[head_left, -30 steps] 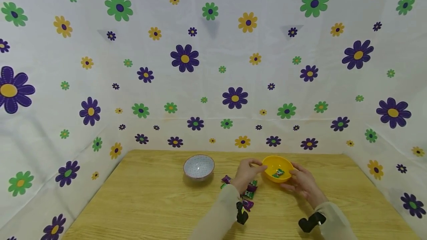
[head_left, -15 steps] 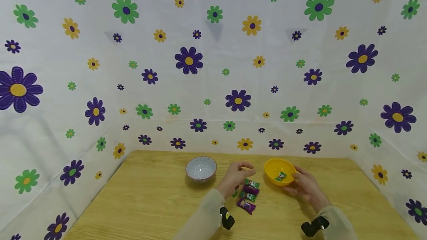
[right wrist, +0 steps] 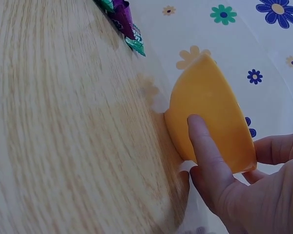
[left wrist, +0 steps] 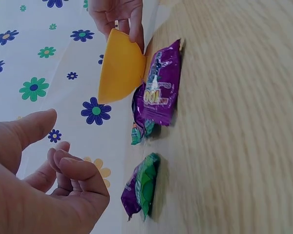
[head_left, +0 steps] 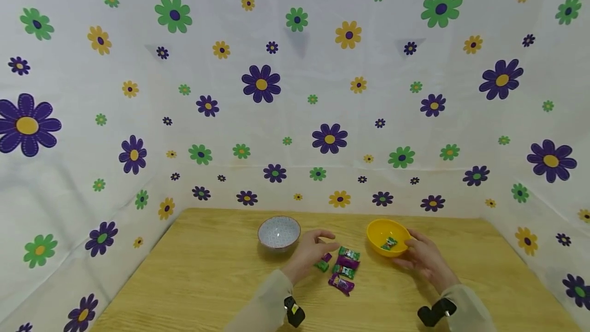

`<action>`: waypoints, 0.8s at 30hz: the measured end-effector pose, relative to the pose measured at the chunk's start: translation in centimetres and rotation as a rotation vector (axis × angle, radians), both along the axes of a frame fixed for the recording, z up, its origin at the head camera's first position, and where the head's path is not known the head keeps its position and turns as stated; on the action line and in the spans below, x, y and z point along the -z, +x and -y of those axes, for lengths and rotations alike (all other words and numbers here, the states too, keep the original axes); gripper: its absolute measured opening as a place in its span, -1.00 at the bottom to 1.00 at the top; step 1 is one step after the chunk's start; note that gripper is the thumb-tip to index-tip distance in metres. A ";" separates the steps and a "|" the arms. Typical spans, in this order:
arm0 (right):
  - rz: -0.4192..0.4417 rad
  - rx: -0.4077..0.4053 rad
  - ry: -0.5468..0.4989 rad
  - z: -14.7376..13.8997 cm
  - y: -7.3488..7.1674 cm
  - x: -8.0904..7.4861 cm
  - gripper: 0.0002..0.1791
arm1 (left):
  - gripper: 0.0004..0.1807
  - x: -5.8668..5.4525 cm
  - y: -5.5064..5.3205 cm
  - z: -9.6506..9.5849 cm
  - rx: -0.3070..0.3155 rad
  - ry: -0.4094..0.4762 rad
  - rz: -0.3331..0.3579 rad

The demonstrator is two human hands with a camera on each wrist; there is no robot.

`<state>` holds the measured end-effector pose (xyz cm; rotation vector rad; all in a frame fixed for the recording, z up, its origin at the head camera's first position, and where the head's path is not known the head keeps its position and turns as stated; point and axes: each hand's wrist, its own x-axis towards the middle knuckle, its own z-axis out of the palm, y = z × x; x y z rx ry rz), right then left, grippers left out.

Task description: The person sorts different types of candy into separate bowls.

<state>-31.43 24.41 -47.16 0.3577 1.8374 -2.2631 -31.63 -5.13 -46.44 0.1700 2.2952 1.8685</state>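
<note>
A yellow bowl [head_left: 379, 250] stands on the wooden table, holding a green-wrapped candy [head_left: 389, 243]. My right hand [head_left: 426, 260] grips its right side, with digits at the rim and against the outer wall [right wrist: 200, 87]. My left hand [head_left: 310, 255] hovers beside the loose candies, fingers loosely bent and nothing between them; the left wrist view shows the thumb apart from the fingers. Near it are a purple candy [head_left: 341, 284], a green candy [head_left: 349, 253] and several others. A green candy [left wrist: 147, 183] with a purple one against it lies closest to the left hand, which partly covers them in the head view.
A grey-blue patterned bowl [head_left: 278, 232] with a reddish rim sits left of the candies, just behind the left hand. The wooden table [head_left: 207, 270] ends at a white flower-print cloth [head_left: 295, 117] at the back and on both sides.
My left hand has left the yellow bowl's rim and moved left and down over the candies, uncovering several of them. The right hand stays on the yellow bowl. The head view has shifted slightly.
</note>
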 end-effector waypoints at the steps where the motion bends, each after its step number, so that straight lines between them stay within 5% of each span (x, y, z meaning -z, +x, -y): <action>1: 0.001 0.001 -0.002 0.0 -0.1 -0.1 -0.32 | -0.59 0.0 0.0 0.3 0.006 -0.002 -0.003; 14: 0.012 0.010 -0.011 -0.2 0.0 0.0 -0.33 | -0.54 0.2 0.4 2.8 0.039 -0.005 0.047; 24: 0.009 -0.002 -0.006 -0.1 0.0 -0.2 -0.33 | -0.62 1.0 0.7 4.5 0.042 -0.102 0.072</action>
